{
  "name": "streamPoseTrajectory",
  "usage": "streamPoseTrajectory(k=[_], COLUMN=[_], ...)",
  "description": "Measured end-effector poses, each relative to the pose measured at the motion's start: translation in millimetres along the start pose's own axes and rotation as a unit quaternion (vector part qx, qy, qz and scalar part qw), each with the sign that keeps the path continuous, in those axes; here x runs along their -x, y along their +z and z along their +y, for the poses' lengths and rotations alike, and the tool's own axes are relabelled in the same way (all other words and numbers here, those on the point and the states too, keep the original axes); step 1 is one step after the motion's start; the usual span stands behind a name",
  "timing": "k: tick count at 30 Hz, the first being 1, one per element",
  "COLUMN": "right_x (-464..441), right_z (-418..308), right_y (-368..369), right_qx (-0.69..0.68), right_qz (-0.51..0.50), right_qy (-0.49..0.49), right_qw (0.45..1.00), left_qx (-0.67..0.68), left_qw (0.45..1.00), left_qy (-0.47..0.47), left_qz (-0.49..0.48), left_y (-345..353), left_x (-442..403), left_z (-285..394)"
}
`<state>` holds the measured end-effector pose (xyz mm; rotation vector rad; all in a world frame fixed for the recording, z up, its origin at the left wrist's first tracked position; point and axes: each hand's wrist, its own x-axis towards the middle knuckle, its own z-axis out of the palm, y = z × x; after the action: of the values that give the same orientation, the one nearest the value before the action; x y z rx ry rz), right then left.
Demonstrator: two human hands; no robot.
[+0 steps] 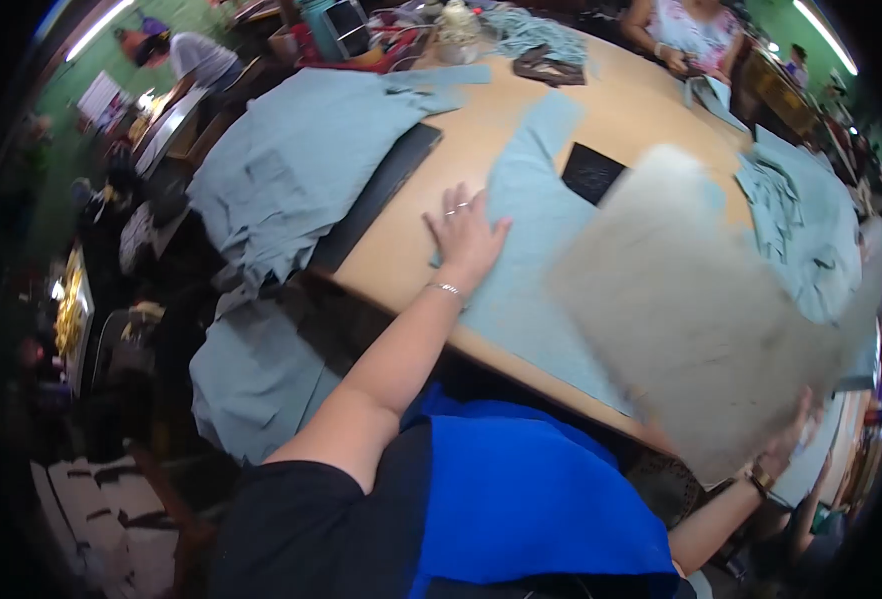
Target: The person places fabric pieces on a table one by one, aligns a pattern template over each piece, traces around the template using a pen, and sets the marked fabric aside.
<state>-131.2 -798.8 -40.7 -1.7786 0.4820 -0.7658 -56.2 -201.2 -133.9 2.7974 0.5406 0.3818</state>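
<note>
My left hand (469, 238) lies with its fingers spread on the table, at the left edge of a light blue cut fabric piece (531, 250). Rings show on its fingers and a bracelet on the wrist. At lower right my right hand (788, 439) grips the near edge of a large grey-beige sheet, like a cardboard pattern (705, 309). That sheet is tilted above the table, smeared by motion, and covers the fabric's right side. Part of the right hand's fingers is hidden behind it. A small black square (592, 174) lies beside the fabric.
A pile of light blue fabric (301, 150) covers a dark board (381, 195) at left. More fabric pieces (810, 220) lie at right. At the back are a bunched blue heap (536, 35) and a red tray (381, 55). Another person (690, 40) handles fabric across the table.
</note>
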Motion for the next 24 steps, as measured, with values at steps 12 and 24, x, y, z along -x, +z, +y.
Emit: streamPoseTrajectory(k=[12,24], right_x=[-5.8,90.1], right_z=[68.5,30.4], right_y=[64.5,191.2], right_qx=[-0.056,0.105], right_qz=[-0.064,-0.288], right_qy=[-0.155,-0.158], right_qw=[0.984,0.939], left_qx=[0.637,0.459], left_qw=[0.73,0.626], left_qy=[-0.212,-0.328], left_qz=[0.124,0.539], left_y=[-111.0,-266.4], left_x=[-35.5,229.4], left_z=[-60.7,-443.8])
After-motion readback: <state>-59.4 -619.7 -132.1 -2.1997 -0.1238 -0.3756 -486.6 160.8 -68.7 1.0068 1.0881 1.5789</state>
